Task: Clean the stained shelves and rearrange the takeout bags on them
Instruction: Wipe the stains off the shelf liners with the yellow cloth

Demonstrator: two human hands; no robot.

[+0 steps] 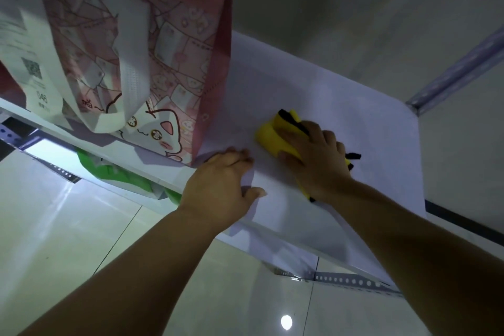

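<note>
Both hands are up on the white shelf [341, 95]. L hand [221, 185] lies flat near the front edge, fingers fairly straight, thumb out to the side, holding nothing; its fingertips are just beside the bottom corner of the pink cat bag [169, 49], can't tell if they touch it. R hand [313, 161] is on top of the yellow cloth [268, 136], fingers curled over it, thumb against its near side, pressing it down on the shelf approx mid-way btwn the bag and the shelf's right end.

I'd say we're in the wiping step on this level. Bag stands upright on the left part of the same shelf, a receipt [30, 57] hanging on its front. A green bag [114, 172] sits on the shelf below.

Can't make out any stain from here, light's too dim. Next I'd want the cloth swept toward the bag w/ steady pressure, then the bag slid aside w/ the L hand so the patch under it gets done too
</note>
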